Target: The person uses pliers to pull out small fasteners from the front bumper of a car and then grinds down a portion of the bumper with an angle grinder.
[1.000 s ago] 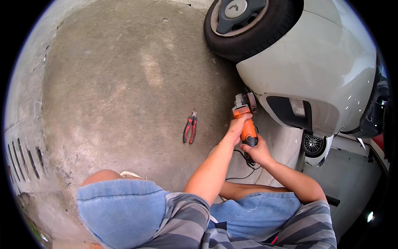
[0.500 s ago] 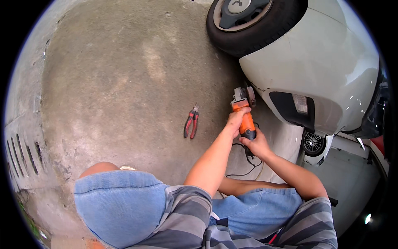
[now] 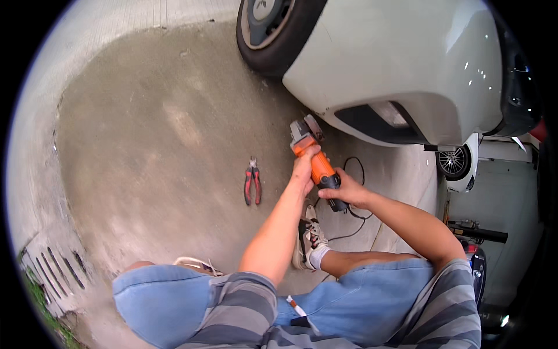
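I hold an orange and black angle grinder (image 3: pixel 321 168) with both hands, its head tilted up and left, close to the lower edge of a light-coloured car's bumper (image 3: pixel 372 64). My left hand (image 3: pixel 303 172) is wrapped round the front of the orange body, just behind the metal gear head. My right hand (image 3: pixel 350 191) grips the dark rear end, where a black cord (image 3: pixel 362 168) loops away to the right. A worn-looking disc (image 3: pixel 314 127) faces the bumper side; whether it touches anything I cannot tell. Red and black pliers (image 3: pixel 253 183) lie on the concrete, left of my hands.
Past the grinder stands the car's wheel (image 3: pixel 267 35). My shoe (image 3: pixel 308 238) is planted below the grinder, beside the cord. A slotted drain cover (image 3: pixel 58 270) lies at the lower left. Another car's wheel (image 3: pixel 453 161) and a dark vehicle (image 3: pixel 475 270) are at the right.
The view has shifted, so the car and pliers appear further left. The grinder has tilted more to the left, still in both hands. My shoe below it has come into sight.
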`<state>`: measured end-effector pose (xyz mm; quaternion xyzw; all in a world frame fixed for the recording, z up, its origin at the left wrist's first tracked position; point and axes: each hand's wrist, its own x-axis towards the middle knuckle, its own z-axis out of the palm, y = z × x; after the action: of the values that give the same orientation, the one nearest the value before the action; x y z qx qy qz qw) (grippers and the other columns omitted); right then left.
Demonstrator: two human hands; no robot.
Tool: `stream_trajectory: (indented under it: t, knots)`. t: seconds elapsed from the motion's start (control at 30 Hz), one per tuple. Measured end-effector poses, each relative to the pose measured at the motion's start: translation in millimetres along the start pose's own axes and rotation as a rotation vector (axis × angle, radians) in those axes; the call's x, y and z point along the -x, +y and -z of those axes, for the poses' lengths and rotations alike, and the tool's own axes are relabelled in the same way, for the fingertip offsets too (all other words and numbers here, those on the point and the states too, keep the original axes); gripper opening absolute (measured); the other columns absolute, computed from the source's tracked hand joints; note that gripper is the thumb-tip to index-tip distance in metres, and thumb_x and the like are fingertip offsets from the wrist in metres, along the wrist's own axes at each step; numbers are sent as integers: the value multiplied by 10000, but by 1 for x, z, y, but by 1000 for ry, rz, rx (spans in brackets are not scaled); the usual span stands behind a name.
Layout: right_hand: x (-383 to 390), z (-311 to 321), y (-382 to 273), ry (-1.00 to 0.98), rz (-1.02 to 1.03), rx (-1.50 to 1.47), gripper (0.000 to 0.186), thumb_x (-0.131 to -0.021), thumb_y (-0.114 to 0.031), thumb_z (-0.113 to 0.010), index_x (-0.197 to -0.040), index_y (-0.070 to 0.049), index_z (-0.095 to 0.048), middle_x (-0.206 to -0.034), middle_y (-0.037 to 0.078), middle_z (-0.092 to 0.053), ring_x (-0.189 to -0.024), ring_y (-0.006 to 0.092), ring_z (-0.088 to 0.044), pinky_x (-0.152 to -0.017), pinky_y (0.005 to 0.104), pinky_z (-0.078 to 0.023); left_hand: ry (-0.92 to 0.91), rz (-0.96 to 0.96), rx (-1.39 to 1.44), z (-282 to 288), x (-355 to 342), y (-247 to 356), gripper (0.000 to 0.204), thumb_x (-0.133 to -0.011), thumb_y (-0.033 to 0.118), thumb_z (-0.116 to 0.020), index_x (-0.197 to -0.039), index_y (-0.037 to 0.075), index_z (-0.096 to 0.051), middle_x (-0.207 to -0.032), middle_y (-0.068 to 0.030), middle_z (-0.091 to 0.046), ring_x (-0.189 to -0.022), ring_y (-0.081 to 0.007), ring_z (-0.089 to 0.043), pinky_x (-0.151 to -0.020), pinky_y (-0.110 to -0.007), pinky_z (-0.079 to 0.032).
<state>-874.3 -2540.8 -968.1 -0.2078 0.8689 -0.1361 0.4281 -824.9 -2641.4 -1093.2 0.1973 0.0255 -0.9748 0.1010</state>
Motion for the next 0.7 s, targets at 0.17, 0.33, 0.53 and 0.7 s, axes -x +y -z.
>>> stream_trajectory:
  t: [0.17,0.33,0.53,0.7]
  knots:
    - [-38,14,127,-405,-180,-740,676,-793,-339,-775,-1295,-91,-397,-1051,158,-617,-861,294,-675,-747,411,-580,32,16,-162,25,-46,-73,411,-841,261,-669,-1126,19,-496,-943,-111,-605,-851,-229,-633,-735,-380,-549]
    - [-101,-20,276,-626,-217,-1059,613,-839,-384,-720,-1283,-64,-444,-1069,170,-606,-934,331,-665,-785,431,-578,-35,-56,-75,123,-92,-160,506,-829,341,-673,-1166,11,-490,-983,-119,-613,-883,-243,-637,-780,-399,-549]
    - [-130,76,349,-927,-62,-1447,575,-866,-334,-675,-1293,-17,-456,-1132,210,-600,-1002,378,-644,-834,453,-564,-19,-12,-180,57,-179,-237,550,-834,437,-625,-1147,-2,-515,-994,-119,-615,-923,-256,-641,-839,-436,-544]
    - [-118,255,469,-1053,10,-1727,535,-865,-347,-659,-1229,11,-499,-1081,149,-635,-962,269,-652,-872,430,-541,8,-5,-200,-78,-290,-386,546,-789,453,-633,-1098,14,-531,-951,-105,-603,-942,-262,-627,-1021,-554,-438]
